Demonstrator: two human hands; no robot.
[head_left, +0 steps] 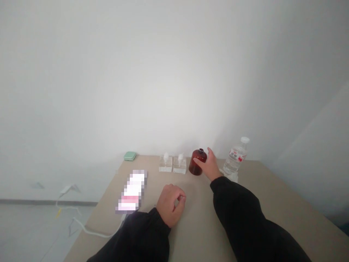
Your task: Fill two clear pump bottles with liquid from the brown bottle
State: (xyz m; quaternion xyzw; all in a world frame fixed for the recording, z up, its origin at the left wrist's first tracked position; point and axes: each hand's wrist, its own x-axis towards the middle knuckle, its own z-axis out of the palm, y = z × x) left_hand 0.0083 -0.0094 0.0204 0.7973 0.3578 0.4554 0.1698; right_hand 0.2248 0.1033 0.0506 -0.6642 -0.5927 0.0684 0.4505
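A brown glass-like bottle with an open, uncapped neck stands at the back of the table. My right hand is wrapped around its right side. The thumb lies across the bottle's front, the index finger sticks up, and the other fingers are hidden behind. My left hand rests closed over the table nearer to me, thumb tip against the curled index finger, with nothing visible in it. Left of the bottle stand two small clear square containers, one closer to it and another beside that, each with a white top.
A clear water bottle with a white cap and a red-and-white label stands right of my right hand. A phone with a blurred screen lies at the left, near a white cable. A green case sits at the back left corner.
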